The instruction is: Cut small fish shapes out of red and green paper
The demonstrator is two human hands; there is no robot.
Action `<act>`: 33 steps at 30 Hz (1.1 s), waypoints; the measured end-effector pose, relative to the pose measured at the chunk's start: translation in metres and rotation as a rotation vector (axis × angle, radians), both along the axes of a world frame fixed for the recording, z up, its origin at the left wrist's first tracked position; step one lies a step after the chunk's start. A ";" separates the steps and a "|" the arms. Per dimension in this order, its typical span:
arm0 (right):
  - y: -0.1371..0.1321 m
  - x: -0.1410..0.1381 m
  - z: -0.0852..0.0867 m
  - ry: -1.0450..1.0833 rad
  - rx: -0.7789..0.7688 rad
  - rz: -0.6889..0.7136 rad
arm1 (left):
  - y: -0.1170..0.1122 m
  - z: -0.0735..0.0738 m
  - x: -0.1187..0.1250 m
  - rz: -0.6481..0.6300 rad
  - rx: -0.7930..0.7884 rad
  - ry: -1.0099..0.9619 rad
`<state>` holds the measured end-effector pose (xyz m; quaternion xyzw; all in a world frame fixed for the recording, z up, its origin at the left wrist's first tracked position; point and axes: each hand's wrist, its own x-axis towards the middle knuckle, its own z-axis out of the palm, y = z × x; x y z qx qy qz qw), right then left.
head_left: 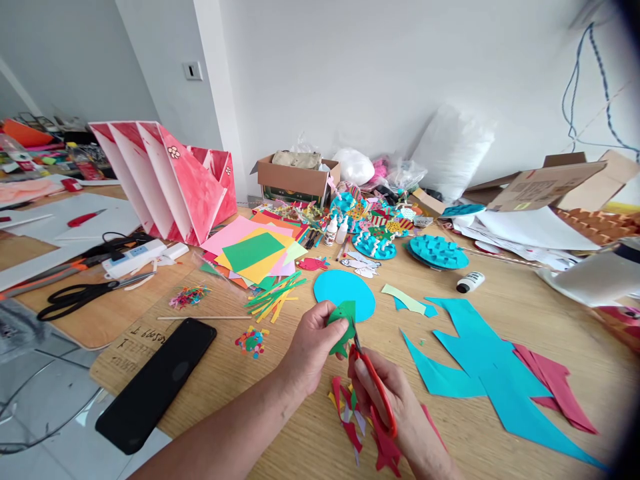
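Between the thumb and fingers of my left hand is a piece of green paper, partly cut to a curved outline. My right hand grips red-handled scissors, whose blades meet the right edge of the green paper. Beyond the hands a blue paper circle lies flat on the table. Below them lie paper scraps in red, yellow and other colours, partly hidden by my right hand. Large blue paper offcuts spread out on the right, with red offcuts partly beneath them.
A black phone lies left of my forearm. Stacked coloured sheets, paper strips and black scissors are farther left. Blue decorated discs, glue bottles and a cardboard box stand toward the wall.
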<state>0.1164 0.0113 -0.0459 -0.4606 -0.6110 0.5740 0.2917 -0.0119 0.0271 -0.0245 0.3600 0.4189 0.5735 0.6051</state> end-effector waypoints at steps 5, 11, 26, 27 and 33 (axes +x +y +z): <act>0.002 0.000 -0.001 0.018 -0.023 -0.012 | 0.000 0.000 0.000 -0.012 -0.006 -0.038; 0.000 0.001 0.001 0.058 -0.040 -0.017 | 0.000 0.000 0.000 -0.037 -0.024 -0.089; -0.001 0.001 0.003 0.010 -0.016 -0.026 | -0.001 -0.001 -0.002 -0.081 -0.020 -0.154; -0.001 0.001 0.002 -0.001 -0.007 -0.023 | -0.001 -0.001 -0.002 -0.083 -0.021 -0.154; 0.000 0.001 -0.001 -0.037 0.004 -0.029 | 0.000 0.000 -0.002 -0.076 -0.033 -0.142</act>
